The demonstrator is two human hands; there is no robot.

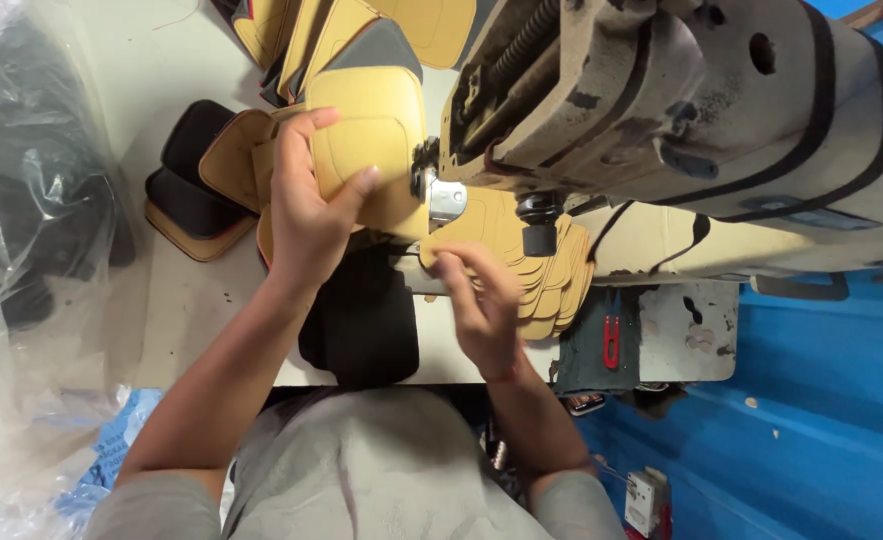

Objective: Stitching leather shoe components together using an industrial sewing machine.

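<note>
My left hand point(307, 205) grips a tan padded leather piece point(377, 130) with stitched lines, holding it up against the needle area point(442, 195) of a worn beige sewing machine point(682, 110). My right hand point(482, 300) is blurred, its fingers pinched on the edge of a tan piece just below the presser foot. Beneath it lies a fanned stack of tan cut pieces point(552, 280). A black padded piece point(362, 320) rests under my left wrist on the table.
More tan and black pieces point(202, 170) pile at the table's left and top. Crumpled clear plastic point(32, 230) fills the left side. Red thread snips point(612, 340) lie on a dark cloth at right. A blue floor point(812, 400) shows beyond.
</note>
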